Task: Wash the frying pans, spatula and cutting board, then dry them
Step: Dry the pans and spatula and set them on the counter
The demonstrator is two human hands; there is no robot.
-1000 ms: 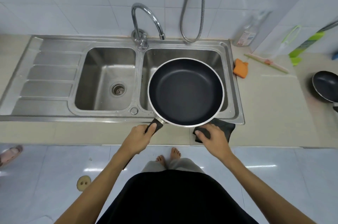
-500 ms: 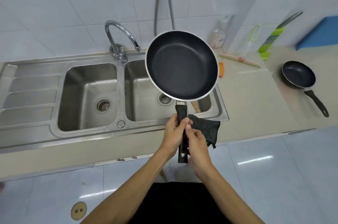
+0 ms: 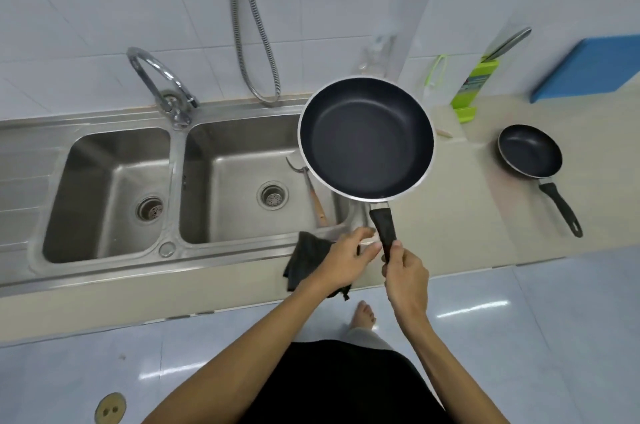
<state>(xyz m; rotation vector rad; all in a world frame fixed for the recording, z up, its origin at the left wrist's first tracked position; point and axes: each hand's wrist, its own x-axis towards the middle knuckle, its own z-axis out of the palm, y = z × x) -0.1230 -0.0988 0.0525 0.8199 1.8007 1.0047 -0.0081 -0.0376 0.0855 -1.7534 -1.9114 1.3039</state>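
Above the front right corner of the steel double sink (image 3: 104, 271), the large black frying pan with a pale metal rim (image 3: 366, 139) is held up in the air, its dark inside facing the camera and its black handle (image 3: 384, 228) pointing down toward the person. The pan's bowl sits straight above the right hand (image 3: 405, 273), which has its grip clamped around the lower end of the handle, thumb laid along the front. The left hand (image 3: 346, 259) is just beside the handle on its left side; its fingers (image 3: 363, 235) are spread loosely apart, and whether their tips touch the handle cannot be told. A dark grey cloth (image 3: 304, 261) lies under the left hand at the front edge of the bench (image 3: 460, 216), draped partly over that edge. In the right basin a thin metal utensil with a wooden handle (image 3: 313, 193) leans against the right wall, near the drain. Toward the right end of the bench a small black frying pan with a black handle (image 3: 530, 155) rests flat, well apart from both hands. At the back right corner a blue rectangular board (image 3: 588, 70) stands against the tiled wall, with a green-packaged item (image 3: 474, 84) beside it.
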